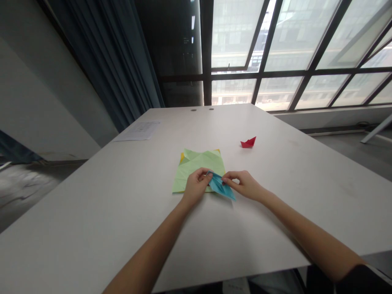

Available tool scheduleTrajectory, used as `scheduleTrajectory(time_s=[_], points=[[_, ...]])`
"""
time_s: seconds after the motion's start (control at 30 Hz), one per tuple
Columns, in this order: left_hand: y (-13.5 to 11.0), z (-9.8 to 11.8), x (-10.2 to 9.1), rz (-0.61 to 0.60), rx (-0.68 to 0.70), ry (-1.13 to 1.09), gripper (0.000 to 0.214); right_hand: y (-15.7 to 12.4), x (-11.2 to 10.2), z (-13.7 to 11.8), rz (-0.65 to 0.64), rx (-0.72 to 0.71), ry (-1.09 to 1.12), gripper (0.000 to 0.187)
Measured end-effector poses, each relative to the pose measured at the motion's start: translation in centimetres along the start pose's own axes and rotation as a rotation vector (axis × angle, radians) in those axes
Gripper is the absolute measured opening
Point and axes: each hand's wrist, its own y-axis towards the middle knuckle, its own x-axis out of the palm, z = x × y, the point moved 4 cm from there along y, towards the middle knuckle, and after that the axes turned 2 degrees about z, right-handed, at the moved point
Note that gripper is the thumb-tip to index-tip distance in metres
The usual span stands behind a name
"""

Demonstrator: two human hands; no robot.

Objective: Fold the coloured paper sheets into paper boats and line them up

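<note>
**Blue paper [225,190] partly folded, red paper boat [248,142] standing finished**

From here, the left hand [196,184] and right hand [245,183] each pinch the blue paper at the green sheet's [196,165] near-right corner. Folds show, though its shape seems incomplete; the green sheet lies spread, creased.

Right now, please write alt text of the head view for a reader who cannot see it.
A person's left hand and right hand hold a folded blue paper at the near edge of a creased green paper sheet on a white table. A small red paper boat sits farther away, to the right.
</note>
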Motion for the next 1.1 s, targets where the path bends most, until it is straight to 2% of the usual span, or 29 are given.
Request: scheduleTrajectory(time_s=[0.2, 0.37, 0.5, 0.67, 0.8, 0.93, 1.1], points=[[-0.1, -0.2, -0.1, -0.011, 0.052, 0.104, 0.031, -0.1, 0.2, 0.3, 0.111, 0.039, 0.114, 0.019], [-0.5, 0.2, 0.4, -0.116, 0.048, 0.098, 0.036, 0.3, -0.4, 1.5, 0.226, 0.115, 0.336, 0.024], [-0.9, 0.3, 0.7, -0.212, 0.031, 0.108, 0.040, 0.6, -1.0, 2.3, 0.305, 0.241, 0.527, 0.022], [-1.0, 0.5, 0.6, -0.221, 0.129, 0.239, 0.036, 0.7, -1.5, 2.8, 0.376, 0.308, 0.611, 0.019], [-1.2, 0.6, 0.7, -0.276, 0.144, 0.332, 0.028, 0.7, -1.2, 3.1, 0.333, 0.344, 0.647, 0.020], [-1.3, 1.0, 0.8, -0.268, 0.160, 0.424, 0.029, 0.8, -0.5, 2.7, 0.280, 0.352, 0.693, 0.024], [-1.1, 1.2, 0.3, -0.161, 0.206, 0.529, 0.036, 0.6, -0.1, 1.6, 0.189, 0.283, 0.644, 0.032]])
